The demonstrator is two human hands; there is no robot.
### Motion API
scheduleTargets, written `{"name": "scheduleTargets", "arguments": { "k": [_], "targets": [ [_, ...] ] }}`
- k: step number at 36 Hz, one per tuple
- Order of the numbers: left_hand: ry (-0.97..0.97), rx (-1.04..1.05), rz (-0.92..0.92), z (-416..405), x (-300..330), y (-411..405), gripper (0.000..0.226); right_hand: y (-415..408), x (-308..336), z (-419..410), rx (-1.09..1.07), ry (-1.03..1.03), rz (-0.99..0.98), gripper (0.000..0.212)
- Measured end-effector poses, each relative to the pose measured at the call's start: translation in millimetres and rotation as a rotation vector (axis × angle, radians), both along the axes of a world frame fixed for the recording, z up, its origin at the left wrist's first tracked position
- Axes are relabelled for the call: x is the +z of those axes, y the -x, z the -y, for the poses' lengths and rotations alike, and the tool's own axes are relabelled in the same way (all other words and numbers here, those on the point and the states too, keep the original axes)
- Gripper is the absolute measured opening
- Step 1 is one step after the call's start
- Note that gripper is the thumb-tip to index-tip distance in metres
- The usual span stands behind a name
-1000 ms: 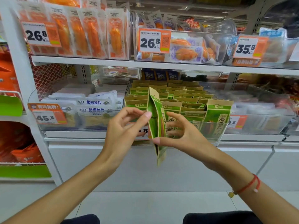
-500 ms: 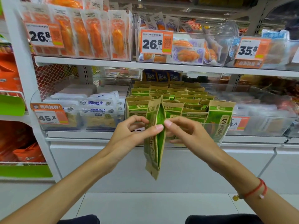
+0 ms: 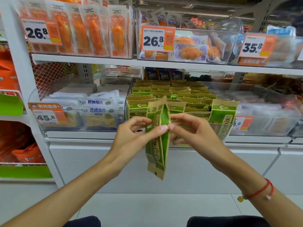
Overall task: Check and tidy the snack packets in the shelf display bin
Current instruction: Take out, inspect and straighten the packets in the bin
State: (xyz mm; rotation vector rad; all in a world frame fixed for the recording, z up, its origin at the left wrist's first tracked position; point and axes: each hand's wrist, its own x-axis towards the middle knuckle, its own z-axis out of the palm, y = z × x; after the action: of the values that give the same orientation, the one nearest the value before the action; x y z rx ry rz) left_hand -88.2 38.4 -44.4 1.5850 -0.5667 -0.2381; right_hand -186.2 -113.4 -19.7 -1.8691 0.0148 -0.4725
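Observation:
A green and tan snack packet [image 3: 158, 141] hangs edge-on in front of the shelf, held between both hands. My left hand [image 3: 132, 136] pinches its left side and my right hand [image 3: 190, 130] pinches its right side near the top, fingertips almost meeting. Behind them a clear display bin [image 3: 227, 126] on the middle shelf holds several rows of the same green packets [image 3: 180, 97] standing upright. One packet [image 3: 224, 115] stands at the bin's front right corner.
A clear bin of white fish-slice packets [image 3: 96, 108] with a 45.8 price tag [image 3: 47, 116] sits to the left. Orange snack packs [image 3: 91, 30] and 26.8 tags fill the upper shelf. More clear bins [image 3: 268, 108] stand to the right. White floor tiles lie below.
The packet came down from the bin's height and turned edge-on. Both hands shifted their grip so the fingertips now meet at its upper part.

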Motion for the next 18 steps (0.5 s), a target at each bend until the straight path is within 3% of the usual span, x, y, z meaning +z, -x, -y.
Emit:
{"name": "scheduleTargets", "arguments": {
  "k": [3, 8, 15, 18],
  "targets": [
    [0.074, 0.084, 0.011, -1.2, 4.5, -0.7, 0.067, 0.0, -3.0, -3.2, 0.063, 0.088, -0.050, 0.036],
    [0.095, 0.115, 0.056, 0.1, 7.3, 6.7, 0.063, -0.4, -5.6, -7.8, 0.022, 0.118, -0.021, 0.037],
    [0.178, 0.032, -0.011, -8.4, 18.2, -0.2, 0.057, 1.1, -1.1, 9.8, 0.045, -0.159, -0.083, 0.038],
    [0.131, -0.028, -0.053, -12.2, 19.0, -3.1, 0.042, 1.7, -1.4, 15.5, 0.101, -0.214, -0.139, 0.042]
  ]
}}
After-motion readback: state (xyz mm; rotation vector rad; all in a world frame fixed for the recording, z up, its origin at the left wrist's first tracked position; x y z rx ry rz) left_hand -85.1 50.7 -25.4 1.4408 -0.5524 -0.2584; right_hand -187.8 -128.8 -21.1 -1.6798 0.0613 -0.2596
